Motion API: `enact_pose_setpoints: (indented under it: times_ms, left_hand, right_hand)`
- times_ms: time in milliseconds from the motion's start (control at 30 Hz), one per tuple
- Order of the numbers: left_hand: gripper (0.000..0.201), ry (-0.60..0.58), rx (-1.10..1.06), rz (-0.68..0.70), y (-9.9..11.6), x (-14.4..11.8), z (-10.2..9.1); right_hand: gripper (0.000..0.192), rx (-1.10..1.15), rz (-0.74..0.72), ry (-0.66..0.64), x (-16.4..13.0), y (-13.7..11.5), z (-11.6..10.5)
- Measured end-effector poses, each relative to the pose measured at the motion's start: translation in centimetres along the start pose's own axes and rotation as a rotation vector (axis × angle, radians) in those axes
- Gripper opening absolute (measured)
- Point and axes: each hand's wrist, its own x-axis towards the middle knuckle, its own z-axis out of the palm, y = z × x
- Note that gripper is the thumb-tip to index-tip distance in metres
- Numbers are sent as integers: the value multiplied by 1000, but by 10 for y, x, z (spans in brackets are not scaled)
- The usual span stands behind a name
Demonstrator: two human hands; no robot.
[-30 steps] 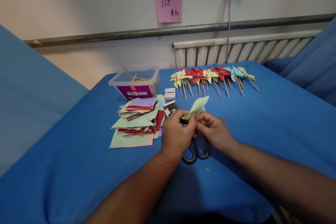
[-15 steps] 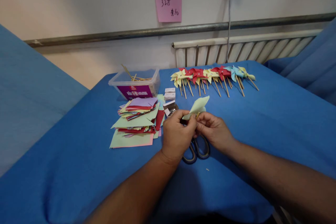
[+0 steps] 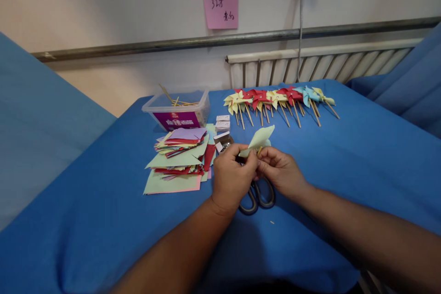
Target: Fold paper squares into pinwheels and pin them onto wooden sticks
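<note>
My left hand is closed on a pale green paper pinwheel, pinching it between thumb and fingers. Close beside it, my right hand grips a thin wooden stick at the paper's lower edge; most of the stick is hidden by the fingers. Both hands meet above a pair of scissors lying on the blue cloth, with only the dark handles showing. Just left of my left hand, a small open box holds shiny little pieces.
Stacked coloured paper lies at the left. Behind it stands a clear plastic tub with sticks inside, beside small white boxes. Finished pinwheels form a row at the back right. A radiator is behind the blue-covered table.
</note>
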Motion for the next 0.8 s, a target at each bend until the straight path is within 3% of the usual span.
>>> enact_pose_setpoints:
  times_ms: [800]
  left_hand:
    - [7,1,12,27,-1,0,0]
  right_hand:
    - [33,-1,-16,0,0,1,-1]
